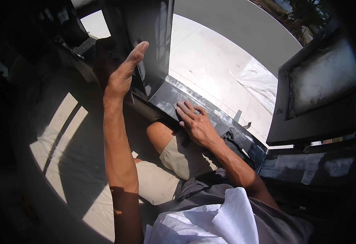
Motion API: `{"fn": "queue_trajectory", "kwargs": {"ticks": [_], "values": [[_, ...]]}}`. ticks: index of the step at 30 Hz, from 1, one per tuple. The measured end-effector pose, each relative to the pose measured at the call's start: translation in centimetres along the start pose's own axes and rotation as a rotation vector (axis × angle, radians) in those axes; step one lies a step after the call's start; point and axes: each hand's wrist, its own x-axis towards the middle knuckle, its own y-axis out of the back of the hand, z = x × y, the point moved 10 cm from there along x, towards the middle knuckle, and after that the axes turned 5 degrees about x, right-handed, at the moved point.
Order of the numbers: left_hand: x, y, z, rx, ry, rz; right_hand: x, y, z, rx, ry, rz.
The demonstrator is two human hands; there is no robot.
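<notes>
Sill (216, 121) looks part-sanded, some left; right hand (196, 124) half-curled over near edge, left hand (125, 71) by upright panel (155, 32), spread unclear; can't tell either grip's hold.

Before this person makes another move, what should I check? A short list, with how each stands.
1. Right hand supported: ok, it rests on the dark sill.
2. Hands apart: ok, the left hand is raised well away.
3. Left grip: cannot tell, its far side is in shadow.
4. Sill free of marks: not ok, whitish smears show.
5. Space beneath the right palm: cannot tell, hidden.
</notes>
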Motion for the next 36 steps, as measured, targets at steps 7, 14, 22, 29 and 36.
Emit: {"fn": "queue_trajectory", "kwargs": {"ticks": [7, 14, 22, 29, 36], "values": [[0.2, -0.8, 0.7, -0.024, -0.012, 0.016, 3.7, 0.9, 0.9, -0.089, -0.107, 0.122], [-0.1, 0.3, 0.7, 0.016, -0.043, 0.006, 5.5, -2.4, -2.8, -0.081, -0.052, 0.223], [-0.4, 0.2, 1.0, 0.067, 0.05, 0.079, 6.2, -2.3, -2.1, -0.078, -0.048, 0.231], [-0.3, 0.1, 1.2, 0.008, 0.054, 0.074, 6.1, -3.0, -4.1, -0.146, 0.028, 0.216], [-0.2, 0.2, 0.8, -0.011, 0.054, 0.068, 6.5, -4.6, -6.1, -0.3, 0.187, 0.004]]}}
